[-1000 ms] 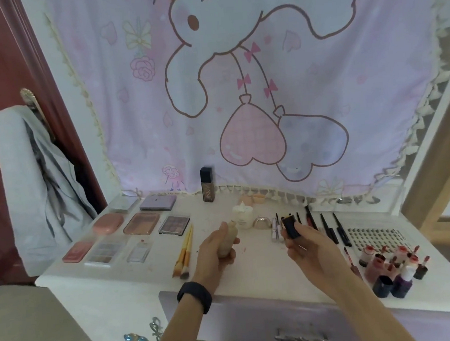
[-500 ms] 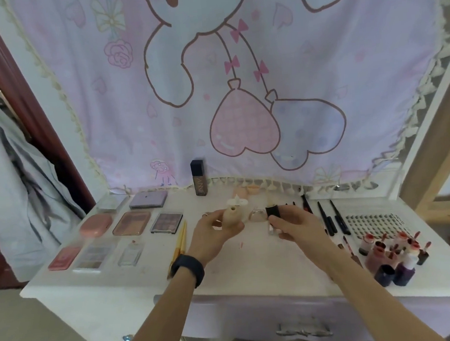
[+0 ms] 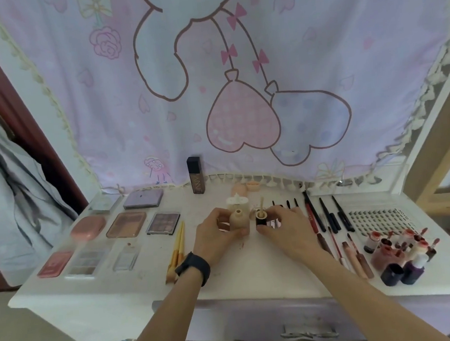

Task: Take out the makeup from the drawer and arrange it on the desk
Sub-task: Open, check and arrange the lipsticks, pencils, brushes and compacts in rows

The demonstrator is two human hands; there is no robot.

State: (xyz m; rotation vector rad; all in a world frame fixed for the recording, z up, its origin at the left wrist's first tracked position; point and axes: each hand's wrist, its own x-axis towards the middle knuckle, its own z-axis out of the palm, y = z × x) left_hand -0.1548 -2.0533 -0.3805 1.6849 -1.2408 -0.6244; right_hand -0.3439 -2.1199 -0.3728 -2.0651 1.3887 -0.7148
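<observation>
The left hand [image 3: 218, 236] has its thumb and fingers curled round a small beige round-bodied bottle [image 3: 239, 219]. The bottle is open at the neck and sits near the middle of the white desk [image 3: 252, 277], a little toward the back edge. Just beside it, the right hand [image 3: 285, 228] pinches a black cylindrical cap [image 3: 261, 219] between thumb and fingertips. A thin beige applicator wand [image 3: 261, 203] sticks up from the cap. Bottle and cap are close together but seem not quite to touch. It is hard to tell whether either rests on the desk top or is held just above it. A black wristband [image 3: 194, 268] circles the left wrist.

A tall dark rectangular foundation bottle [image 3: 196, 175] stands upright at the back edge. Toward the left edge lie flat palettes in rows, among them a pink rounded compact [image 3: 88, 227], a bronze-toned palette [image 3: 126, 224] and a dark eyeshadow palette [image 3: 163, 222]. Yellow-handled brushes [image 3: 177, 251] lie between the palettes and the left hand. To the right of the right hand lies a row of slim black pencils [image 3: 328, 216], then a clear sheet of small dark pieces [image 3: 379, 218]. Small red and purple bottles [image 3: 400, 256] cluster near the front right corner. Under the front edge is a lilac drawer front with a silver handle [image 3: 308, 333]. A pink cartoon cloth [image 3: 239, 89] hangs behind the back edge.
</observation>
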